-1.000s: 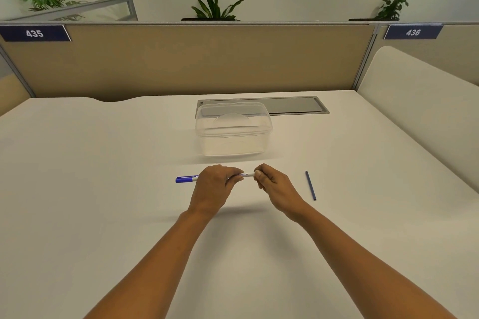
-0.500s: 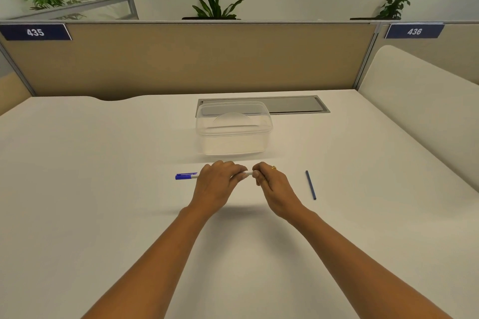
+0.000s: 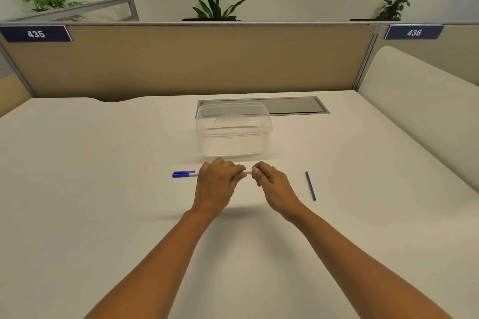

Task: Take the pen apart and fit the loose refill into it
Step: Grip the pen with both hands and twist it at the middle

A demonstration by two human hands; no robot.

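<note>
Both hands are on the pen (image 3: 185,175), held level and low over the table (image 3: 103,189), in front of the clear box (image 3: 233,132). The left hand (image 3: 220,181) curls over the barrel to brace it, with the blue capped end poking out to the left. The right hand (image 3: 272,184) pinches the white end, knuckles up, and looks set to twist or pull it apart. The loose refill (image 3: 310,186) lies on the table, well apart to the right.

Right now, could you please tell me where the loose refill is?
In the head view, the refill lies on the white desk, right of the right hand that grips the pen, touching neither.
</note>
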